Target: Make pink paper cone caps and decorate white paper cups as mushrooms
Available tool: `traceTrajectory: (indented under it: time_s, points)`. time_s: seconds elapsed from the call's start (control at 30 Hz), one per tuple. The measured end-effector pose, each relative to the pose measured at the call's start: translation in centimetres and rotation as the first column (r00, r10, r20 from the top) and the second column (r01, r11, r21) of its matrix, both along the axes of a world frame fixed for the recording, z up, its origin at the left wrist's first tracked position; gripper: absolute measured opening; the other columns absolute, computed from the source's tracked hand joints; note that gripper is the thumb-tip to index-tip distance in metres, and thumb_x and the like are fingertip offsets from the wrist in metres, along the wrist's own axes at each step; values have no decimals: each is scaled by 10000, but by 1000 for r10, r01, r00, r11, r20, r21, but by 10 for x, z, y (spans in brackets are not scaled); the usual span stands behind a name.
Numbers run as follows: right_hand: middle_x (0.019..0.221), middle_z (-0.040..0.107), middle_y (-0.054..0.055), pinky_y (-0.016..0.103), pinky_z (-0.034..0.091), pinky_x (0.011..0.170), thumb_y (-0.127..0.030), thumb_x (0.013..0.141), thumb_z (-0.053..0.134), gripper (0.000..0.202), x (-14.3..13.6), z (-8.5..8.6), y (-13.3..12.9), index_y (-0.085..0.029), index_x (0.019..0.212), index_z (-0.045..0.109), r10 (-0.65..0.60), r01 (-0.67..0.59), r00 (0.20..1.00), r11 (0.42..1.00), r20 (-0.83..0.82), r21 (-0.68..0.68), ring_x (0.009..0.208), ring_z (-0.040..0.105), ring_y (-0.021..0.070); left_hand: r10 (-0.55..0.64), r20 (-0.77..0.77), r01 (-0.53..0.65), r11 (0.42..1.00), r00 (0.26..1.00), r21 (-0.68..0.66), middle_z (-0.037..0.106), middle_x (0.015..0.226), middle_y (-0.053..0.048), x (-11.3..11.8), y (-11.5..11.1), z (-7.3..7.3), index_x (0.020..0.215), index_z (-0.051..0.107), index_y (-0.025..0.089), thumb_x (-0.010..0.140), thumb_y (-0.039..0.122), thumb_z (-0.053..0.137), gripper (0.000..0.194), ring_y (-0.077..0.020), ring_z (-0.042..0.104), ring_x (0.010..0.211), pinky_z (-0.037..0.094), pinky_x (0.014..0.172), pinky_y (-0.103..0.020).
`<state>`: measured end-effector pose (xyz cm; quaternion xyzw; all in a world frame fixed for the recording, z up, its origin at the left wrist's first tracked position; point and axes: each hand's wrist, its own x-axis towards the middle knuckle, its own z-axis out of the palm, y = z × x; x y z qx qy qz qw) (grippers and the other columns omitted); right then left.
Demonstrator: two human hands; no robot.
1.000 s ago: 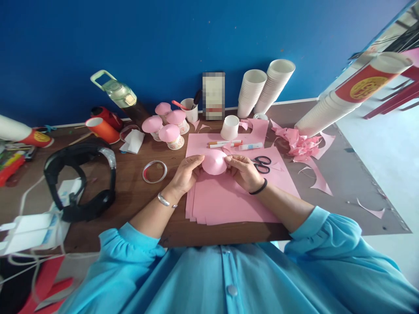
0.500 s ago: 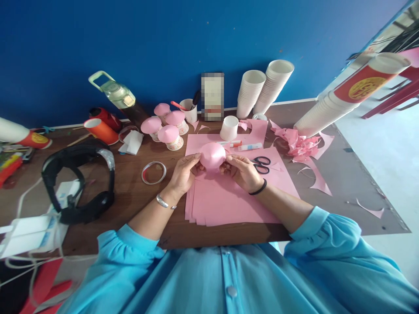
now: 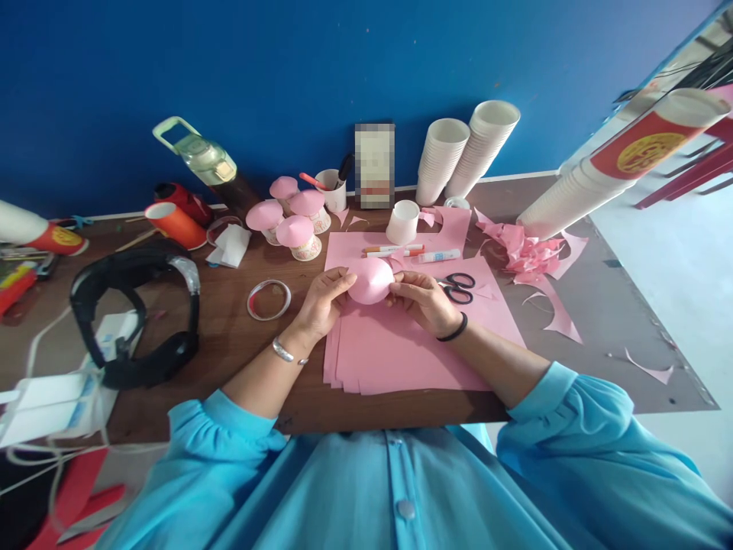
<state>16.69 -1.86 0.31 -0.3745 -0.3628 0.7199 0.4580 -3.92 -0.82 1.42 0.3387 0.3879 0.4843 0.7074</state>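
A pink paper cone (image 3: 371, 281) is held between both hands, above a stack of pink paper sheets (image 3: 412, 351). My left hand (image 3: 327, 299) pinches its left edge, and my right hand (image 3: 421, 296) pinches the right edge. Some of my fingers are hidden under the cone. Black-handled scissors (image 3: 460, 289) lie on the paper just right of my right hand. Markers (image 3: 395, 250) and a glue stick (image 3: 438, 257) lie behind the cone. Beyond them a white paper cup (image 3: 403, 222) stands upside down.
Several cups with pink cone tops (image 3: 298, 235) stand back left. Tall stacks of paper cups (image 3: 440, 160) stand by the wall. Crumpled pink scraps (image 3: 530, 252) lie right. A tape roll (image 3: 269, 299) and a black head strap (image 3: 137, 313) lie left.
The cone has tipped so that its top faces me more, and its lower part no longer shows. Both hands keep hold of its edges. The view has shifted slightly.
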Motion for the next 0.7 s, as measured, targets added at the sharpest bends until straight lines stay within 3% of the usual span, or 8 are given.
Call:
traceTrajectory:
  time_s: [0.27, 0.53, 0.7]
  points:
    - [656, 650, 11, 298, 423, 650, -520, 736, 854, 368, -1, 4, -1, -191, 706, 692, 11, -11, 1000, 999, -11, 39, 641, 581, 145, 30, -52, -29, 1000, 998, 9, 643, 682, 23, 1, 0, 1, 668, 616, 171, 686, 371, 906, 352, -113, 586, 642, 438, 634, -243]
    - [613, 598, -17, 277, 384, 619, -490, 685, 905, 372, -2, 3, -1, -193, 652, 683, -27, 27, 1000, 999, 12, 31, 609, 514, 118, 14, -44, -13, 999, 999, 31, 612, 667, 24, 2, -1, 2, 623, 598, 168, 675, 357, 918, 376, -110, 555, 657, 437, 659, -241]
    - [614, 621, -8, 283, 391, 622, -492, 675, 906, 368, -1, 2, -1, -198, 647, 687, -1, 0, 1000, 1000, 26, 20, 611, 539, 128, 63, 4, -63, 998, 998, 29, 683, 712, -2, 3, 0, 1, 673, 688, 167, 725, 467, 880, 359, -139, 606, 674, 480, 670, -271]
